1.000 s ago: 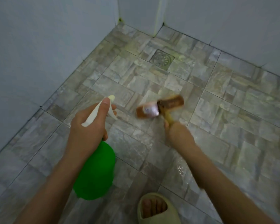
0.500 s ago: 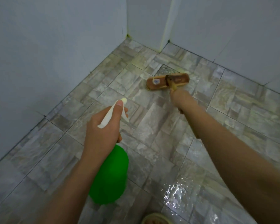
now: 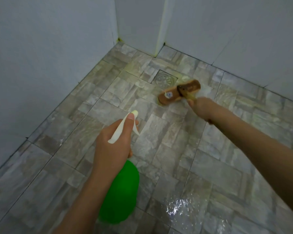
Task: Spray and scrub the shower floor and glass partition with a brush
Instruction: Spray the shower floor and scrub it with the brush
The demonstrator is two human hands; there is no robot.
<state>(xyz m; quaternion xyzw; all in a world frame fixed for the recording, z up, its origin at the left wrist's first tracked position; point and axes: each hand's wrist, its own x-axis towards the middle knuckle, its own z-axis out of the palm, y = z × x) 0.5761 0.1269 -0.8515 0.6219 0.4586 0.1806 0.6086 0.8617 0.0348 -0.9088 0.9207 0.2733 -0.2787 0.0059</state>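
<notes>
My left hand [image 3: 112, 146] grips the white trigger head of a green spray bottle [image 3: 120, 191], holding it above the grey stone-tiled shower floor [image 3: 167, 149]. My right hand [image 3: 201, 107] is stretched forward and holds the handle of a brown wooden scrub brush [image 3: 178, 93]. The brush head lies flat on the tiles just right of the round metal drain [image 3: 165, 80]. It looks blurred by motion. No glass partition can be made out.
Pale grey walls [image 3: 41, 56] close in on the left and at the back, meeting at a protruding corner [image 3: 159, 31]. Yellowish residue surrounds the drain. A wet, shiny patch [image 3: 178, 208] glints on the tiles near the bottom.
My right hand pushed the brush forward from the middle of the floor to beside the drain. The view tilted up, so the slippered foot dropped out of sight. The left hand kept holding the bottle.
</notes>
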